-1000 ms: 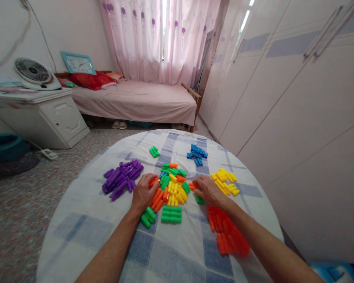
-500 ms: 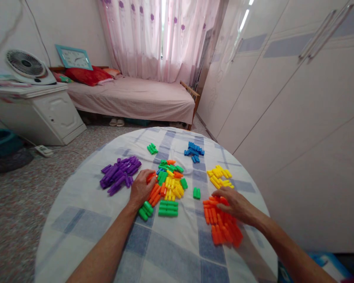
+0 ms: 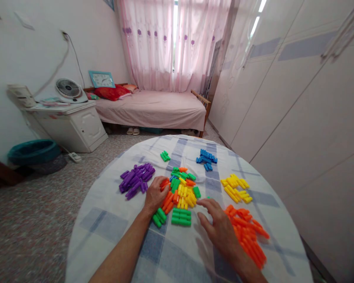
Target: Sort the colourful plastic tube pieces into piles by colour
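My left hand point(image 3: 156, 195) is at the left edge of a mixed cluster of plastic bullet-shaped pieces, with its fingers closed round orange pieces point(image 3: 164, 184). In that cluster are yellow pieces point(image 3: 183, 192), green pieces point(image 3: 175, 184) and more orange ones. My right hand point(image 3: 220, 226) hovers over the cloth to the right of the cluster, thumb and fingers apart, nothing seen between them. Just in front of the cluster lies a row of green pieces point(image 3: 181, 217). Beyond my right hand, a green piece point(image 3: 208, 197) is mostly hidden.
Purple pieces point(image 3: 137, 179) lie on the left, blue pieces point(image 3: 206, 158) at the back, yellow pieces point(image 3: 236, 188) at the right. A pile of orange pieces point(image 3: 250, 236) is beside my right wrist. All rest on a round table with a checked cloth point(image 3: 106, 239).
My right hand has left the orange pile and moved left, towards the middle cluster. My left hand stays at the cluster's edge. The camera view has shifted left.
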Motion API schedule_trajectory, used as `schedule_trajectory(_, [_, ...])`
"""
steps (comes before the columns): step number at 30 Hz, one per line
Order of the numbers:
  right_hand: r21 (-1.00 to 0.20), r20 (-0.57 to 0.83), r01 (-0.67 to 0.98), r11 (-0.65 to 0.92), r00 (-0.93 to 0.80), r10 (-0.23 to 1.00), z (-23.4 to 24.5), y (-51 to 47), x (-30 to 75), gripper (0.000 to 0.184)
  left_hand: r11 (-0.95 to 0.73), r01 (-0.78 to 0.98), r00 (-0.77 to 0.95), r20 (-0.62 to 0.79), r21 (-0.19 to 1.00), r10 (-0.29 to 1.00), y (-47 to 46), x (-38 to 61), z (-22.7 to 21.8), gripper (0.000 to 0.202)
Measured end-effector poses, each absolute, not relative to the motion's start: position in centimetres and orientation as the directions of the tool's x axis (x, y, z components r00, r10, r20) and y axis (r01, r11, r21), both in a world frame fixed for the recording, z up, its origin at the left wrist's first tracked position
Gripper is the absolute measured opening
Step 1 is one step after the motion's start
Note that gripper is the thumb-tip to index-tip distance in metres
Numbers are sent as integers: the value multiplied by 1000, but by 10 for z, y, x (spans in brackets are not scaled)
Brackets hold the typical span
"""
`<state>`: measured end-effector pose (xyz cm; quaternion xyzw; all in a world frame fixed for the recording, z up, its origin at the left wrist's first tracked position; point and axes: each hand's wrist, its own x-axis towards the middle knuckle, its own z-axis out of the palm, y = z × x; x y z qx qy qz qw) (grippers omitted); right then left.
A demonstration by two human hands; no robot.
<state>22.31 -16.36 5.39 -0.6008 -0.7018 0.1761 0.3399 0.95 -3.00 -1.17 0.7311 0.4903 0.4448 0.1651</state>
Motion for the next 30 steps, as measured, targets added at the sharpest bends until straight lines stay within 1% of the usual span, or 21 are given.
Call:
schedule_trajectory(2, [-682, 301, 694, 229, -19, 953, 39, -162, 205, 24, -468, 552, 125, 486, 690, 865, -30, 9, -12, 24])
schedule_trajectory(6, [-699, 360, 663, 267, 5, 933, 13, -162, 188, 27, -471, 521, 116, 488, 712, 865, -30, 8, -12, 23])
schedule_trajectory(9, [-729, 377, 627, 275, 33, 925, 0, -164, 187, 27, -467, 506, 107, 485, 725, 868, -31, 8, -12, 21])
schedule_trajectory(12, [-762, 378, 588, 272, 63, 924, -6, -164, 188, 26, -450, 475, 90, 467, 756, 880, -31, 9, -11, 21])
schedule_trajectory(15, [-780, 386, 563, 273, 90, 918, -5, -163, 189, 26, -404, 404, 43, 424, 820, 904, -32, 9, -9, 21])
schedule_trajectory(17, [-785, 392, 554, 276, 99, 915, -5, -163, 190, 26, -377, 352, 6, 400, 857, 916, -33, 8, -3, 22])
schedule_trajectory(19, [-784, 399, 555, 277, 109, 910, -5, -164, 190, 26, -373, 336, -1, 396, 865, 918, -37, 8, 6, 22])
schedule_trajectory(21, [-782, 401, 565, 265, 130, 907, -6, -163, 192, 28, -396, 344, 46, 406, 852, 913, -44, 11, 17, 23])
schedule_trajectory(25, [-775, 416, 585, 239, 187, 890, -5, -160, 194, 37, -478, 326, 226, 424, 815, 877, -69, 28, 36, 27])
schedule_trajectory(28, [-754, 428, 601, 263, 147, 892, -4, -157, 196, 49, -528, 300, 371, 413, 794, 832, -92, 46, 42, 31])
schedule_trajectory(30, [-729, 436, 622, 286, 99, 894, -5, -157, 196, 50, -542, 289, 461, 381, 789, 801, -104, 54, 42, 36])
